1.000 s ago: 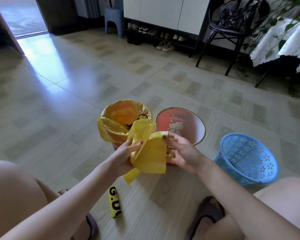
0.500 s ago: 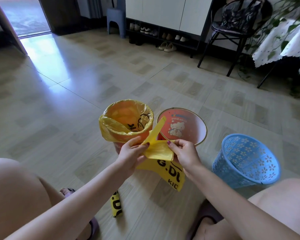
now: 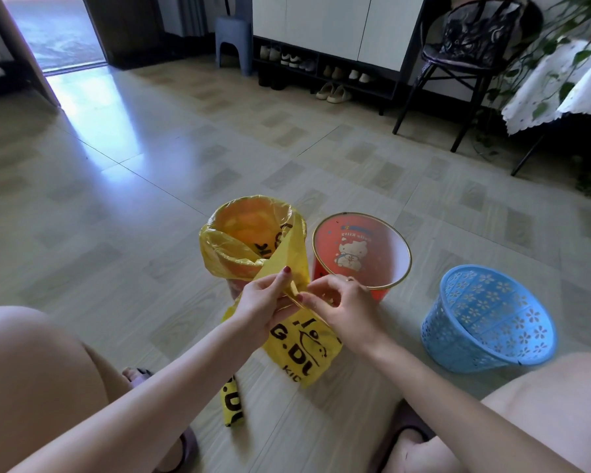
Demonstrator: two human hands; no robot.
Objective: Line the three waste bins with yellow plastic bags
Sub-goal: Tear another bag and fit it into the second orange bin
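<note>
Fingers (image 3: pixel 280 283) of both hands pinch a yellow bag (image 3: pixel 304 349); beyond them stand a lined bin (image 3: pixel 249 233), red bin (image 3: pixel 362 250), blue basket (image 3: pixel 488 319); bag hangs creased, black-printed

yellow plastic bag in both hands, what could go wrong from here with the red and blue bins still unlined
1. The thin yellow plastic bag is pinched by left hand and right hand close together; picking at its layers could tear it.
2. The perforated blue plastic basket sits tilted on the floor and could tip when lined.
3. The folded yellow bag on the floor lies beside the left foot and could be stepped on.
</note>
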